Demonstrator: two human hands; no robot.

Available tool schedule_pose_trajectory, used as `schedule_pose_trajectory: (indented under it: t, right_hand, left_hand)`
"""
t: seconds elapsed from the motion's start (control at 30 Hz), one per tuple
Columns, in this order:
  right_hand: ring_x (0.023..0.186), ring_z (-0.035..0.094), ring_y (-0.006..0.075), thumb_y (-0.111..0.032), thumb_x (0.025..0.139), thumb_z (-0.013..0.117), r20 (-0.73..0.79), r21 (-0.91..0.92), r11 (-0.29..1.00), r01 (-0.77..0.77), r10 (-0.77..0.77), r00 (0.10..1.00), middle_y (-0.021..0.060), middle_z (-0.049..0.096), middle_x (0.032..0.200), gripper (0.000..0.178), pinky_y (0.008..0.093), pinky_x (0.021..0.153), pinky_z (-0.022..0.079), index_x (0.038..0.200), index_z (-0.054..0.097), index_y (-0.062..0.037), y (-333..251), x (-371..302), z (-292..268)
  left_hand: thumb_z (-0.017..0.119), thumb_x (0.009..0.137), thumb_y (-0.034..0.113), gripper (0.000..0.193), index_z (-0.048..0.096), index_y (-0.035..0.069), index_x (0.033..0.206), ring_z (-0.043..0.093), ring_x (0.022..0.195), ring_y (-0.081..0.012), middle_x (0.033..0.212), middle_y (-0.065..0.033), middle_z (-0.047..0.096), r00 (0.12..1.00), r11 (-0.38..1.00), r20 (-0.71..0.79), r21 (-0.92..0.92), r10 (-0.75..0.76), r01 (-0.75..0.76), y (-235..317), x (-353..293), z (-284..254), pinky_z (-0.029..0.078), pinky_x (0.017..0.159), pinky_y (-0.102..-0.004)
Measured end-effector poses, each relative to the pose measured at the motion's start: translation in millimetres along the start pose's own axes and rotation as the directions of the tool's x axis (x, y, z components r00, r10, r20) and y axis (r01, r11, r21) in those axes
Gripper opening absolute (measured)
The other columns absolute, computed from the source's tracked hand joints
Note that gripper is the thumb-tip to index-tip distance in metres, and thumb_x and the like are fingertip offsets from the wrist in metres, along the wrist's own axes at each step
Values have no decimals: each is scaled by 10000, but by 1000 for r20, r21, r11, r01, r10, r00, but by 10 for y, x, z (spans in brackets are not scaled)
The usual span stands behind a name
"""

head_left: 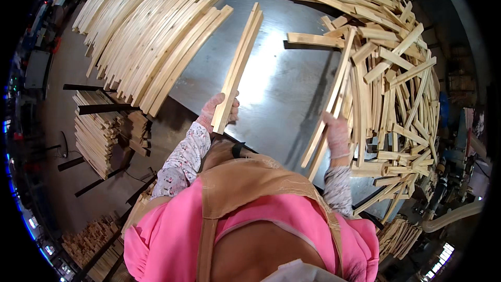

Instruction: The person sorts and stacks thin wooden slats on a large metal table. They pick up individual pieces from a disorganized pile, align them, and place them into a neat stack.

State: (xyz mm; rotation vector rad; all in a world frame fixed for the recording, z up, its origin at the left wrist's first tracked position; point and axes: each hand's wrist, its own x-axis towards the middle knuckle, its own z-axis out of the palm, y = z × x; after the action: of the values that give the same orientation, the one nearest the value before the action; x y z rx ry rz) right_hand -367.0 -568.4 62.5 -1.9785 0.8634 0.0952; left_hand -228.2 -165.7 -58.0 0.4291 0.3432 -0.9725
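My left hand (210, 109), in a pale pink glove, is closed round the near end of two long wooden strips (241, 60) lying side by side. They slant up and away over the grey metal table (282, 94). My right hand (338, 134), gloved too, is closed on long wooden strips (332, 96) at the left side of a jumbled heap of wood pieces (389, 81). Its fingertips are partly hidden, so how many strips it grips I cannot tell.
To the left, a neat row of wooden strips (151, 36) lies on dark metal bars (109, 108). Lower stacks of wood (96, 130) stand beneath it. More wood (399, 236) is piled below the heap at the right, near a pale hose (454, 216).
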Motion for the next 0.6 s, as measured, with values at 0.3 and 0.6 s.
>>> schedule_pose_trajectory:
  t: [0.3, 0.6]
  right_hand:
    - [861, 745, 235, -121, 931, 704, 354, 468, 854, -225, 52, 934, 162, 727, 991, 507, 355, 753, 630, 1396, 585, 42, -773, -154, 1897]
    - [999, 723, 293, -94, 888, 758, 240, 586, 801, -124, -26, 970, 186, 695, 1190, 917, 393, 866, 633, 1660, 270, -20, -1022, 514, 3399]
  left_hand:
    - [810, 941, 288, 827, 377, 95, 1619, 701, 914, -269, 1148, -202, 683, 991, 904, -54, 406, -124, 136, 731, -84, -525, 628, 781, -426]
    - [499, 1090, 453, 636, 581, -67, 1447, 656, 1261, -447, 1299, -311, 714, 921, 20, -202, 978, 332, 207, 1251, -423, -641, 495, 1124, -480]
